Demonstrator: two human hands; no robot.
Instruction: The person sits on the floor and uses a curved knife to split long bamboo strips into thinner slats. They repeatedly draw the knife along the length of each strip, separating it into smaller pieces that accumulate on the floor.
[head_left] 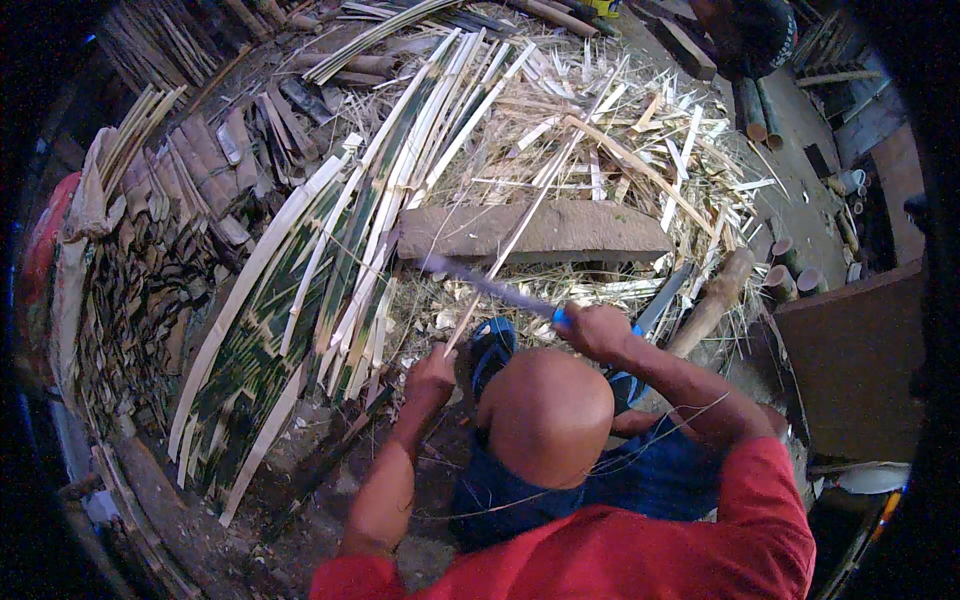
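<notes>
At frame centre the left hand (pixel 432 375) pinches a thin bamboo strip (pixel 520 225) while the right hand (pixel 592 328), fist closed, grips a knife (pixel 480 283) against it; many split slats (pixel 330 260) lie finished left, shavings (pixel 600 150) piled above.

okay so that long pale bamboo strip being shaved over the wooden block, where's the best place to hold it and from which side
Probably its near end, where the left hand already grips the long pale bamboo strip, coming from the person's left. The strip slants up and away across the grey wooden block, and the blue-handled knife in the right hand crosses it just above, so that end stays below the blade.
</notes>
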